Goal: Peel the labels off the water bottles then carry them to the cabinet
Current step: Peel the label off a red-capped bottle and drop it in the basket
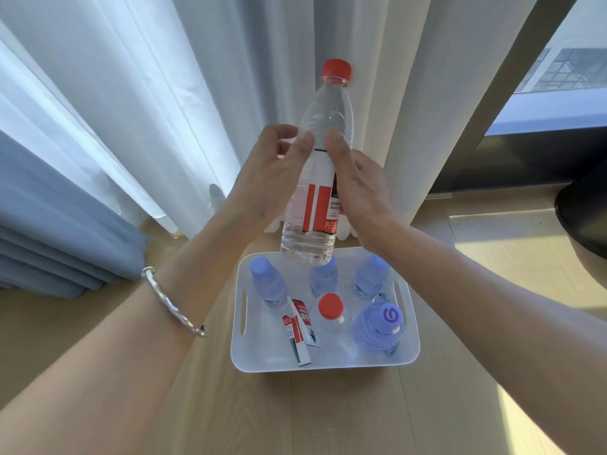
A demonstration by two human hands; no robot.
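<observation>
Past the bracelet [174, 300], left hand [272, 172] and right hand [358, 192] both clasp the bottle [312, 244] over the tray's [328, 367] far edge; full, probably heavy, slippery; peel from label [320, 178] top.

- Sheer white curtains [157, 93]: full-height, deep vertical folds, spanning the left and centre; daylight glows through them.
- Blue-grey curtain [49, 231]: heavier cloth, far left, gathered in stacked folds down to the wood.
- Beige post [492, 100]: broad, slanting across the upper right, just beside the white folds.
- Window [568, 67]: upper right corner; a building front with gridded panes shows outside.
- Dark sill [532, 149]: runs under the window.
- Light wood-grain surface [345, 418]: plank seams visible; floor or tabletop cannot be told. Bright sun patches lie on its right side.
- Dark rounded furniture piece [584, 221]: right edge, cut off.
</observation>
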